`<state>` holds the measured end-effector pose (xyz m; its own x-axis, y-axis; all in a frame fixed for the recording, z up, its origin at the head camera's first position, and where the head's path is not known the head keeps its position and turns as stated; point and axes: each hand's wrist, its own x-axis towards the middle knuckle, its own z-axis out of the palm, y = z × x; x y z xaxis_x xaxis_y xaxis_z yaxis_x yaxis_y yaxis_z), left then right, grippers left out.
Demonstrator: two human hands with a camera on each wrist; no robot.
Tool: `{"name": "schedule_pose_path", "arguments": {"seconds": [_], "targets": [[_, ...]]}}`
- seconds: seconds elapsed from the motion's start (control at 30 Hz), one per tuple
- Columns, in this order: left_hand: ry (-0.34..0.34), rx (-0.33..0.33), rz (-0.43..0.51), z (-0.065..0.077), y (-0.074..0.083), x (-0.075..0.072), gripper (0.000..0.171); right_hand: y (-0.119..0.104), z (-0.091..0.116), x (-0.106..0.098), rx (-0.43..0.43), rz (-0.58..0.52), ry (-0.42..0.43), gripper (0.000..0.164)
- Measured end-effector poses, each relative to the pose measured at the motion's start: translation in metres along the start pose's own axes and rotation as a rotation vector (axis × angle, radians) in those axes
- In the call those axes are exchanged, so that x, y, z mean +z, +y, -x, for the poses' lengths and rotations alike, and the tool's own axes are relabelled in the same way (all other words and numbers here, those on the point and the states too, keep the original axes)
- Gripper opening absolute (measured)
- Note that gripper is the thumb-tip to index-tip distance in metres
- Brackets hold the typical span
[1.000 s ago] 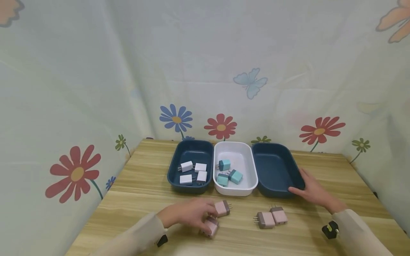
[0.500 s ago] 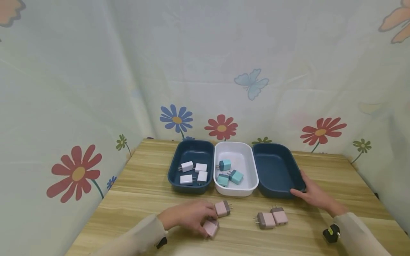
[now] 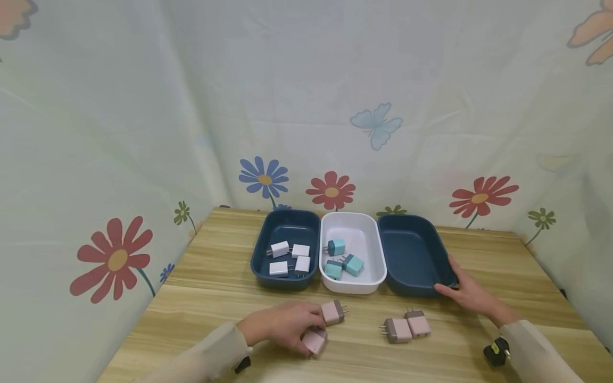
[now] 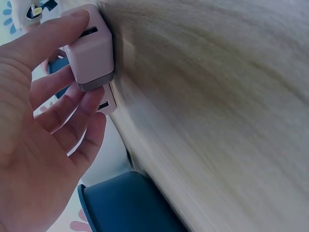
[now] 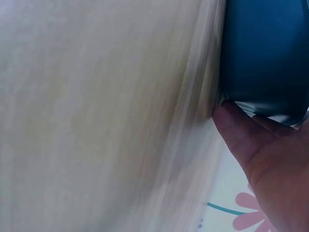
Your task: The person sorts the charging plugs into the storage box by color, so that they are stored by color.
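On the right wrist feed, I note the right hand (image 5: 277, 162) touching the blue bin (image 5: 265, 53) beside the wooden tabletop (image 5: 91, 106).

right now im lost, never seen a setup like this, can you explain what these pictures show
There's no machine, just a person's left hand and right hand. The wide picture is taken from the head, the close ones from each wrist. On the table, a white tray stands between a left blue tray and a right blue tray. Four white chargers lie in the left tray, three teal chargers in the middle one, three pink chargers on the table. The left hand pinches a fourth pink charger in its fingers; the right hand touches the right tray's near corner.
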<state>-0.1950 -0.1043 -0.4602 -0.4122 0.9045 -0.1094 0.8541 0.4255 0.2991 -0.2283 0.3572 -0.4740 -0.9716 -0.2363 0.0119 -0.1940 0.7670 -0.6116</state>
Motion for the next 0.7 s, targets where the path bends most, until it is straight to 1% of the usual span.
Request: {"name": "schedule_pose_path", "arguments": {"seconds": [0.13, 0.23, 0.3, 0.47, 0.53, 0.6, 0.7], "targets": [[0.007, 0.001, 0.003, 0.0, -0.001, 0.0, 0.046, 0.0, 0.001, 0.0, 0.009, -0.004, 0.001, 0.098], [0.006, -0.02, 0.036, 0.0, 0.001, -0.004, 0.047, -0.001, 0.002, 0.0, 0.008, -0.009, 0.004, 0.097], [0.006, -0.034, 0.057, -0.001, 0.003, -0.009, 0.047, -0.001, 0.002, 0.0, 0.004, -0.012, 0.008, 0.096], [0.047, -0.02, 0.012, -0.005, 0.01, -0.026, 0.048, 0.0, 0.002, 0.0, -0.019, -0.014, 0.017, 0.092], [0.063, -0.015, -0.002, -0.008, 0.012, -0.033, 0.048, 0.001, 0.002, 0.001, -0.03, -0.01, 0.022, 0.09], [0.075, -0.009, 0.005, -0.012, 0.013, -0.039, 0.047, 0.002, 0.002, 0.0, -0.041, -0.013, 0.023, 0.089], [0.096, 0.006, -0.006, -0.02, 0.015, -0.047, 0.046, 0.001, 0.003, 0.0, -0.035, 0.001, 0.021, 0.087]]}}
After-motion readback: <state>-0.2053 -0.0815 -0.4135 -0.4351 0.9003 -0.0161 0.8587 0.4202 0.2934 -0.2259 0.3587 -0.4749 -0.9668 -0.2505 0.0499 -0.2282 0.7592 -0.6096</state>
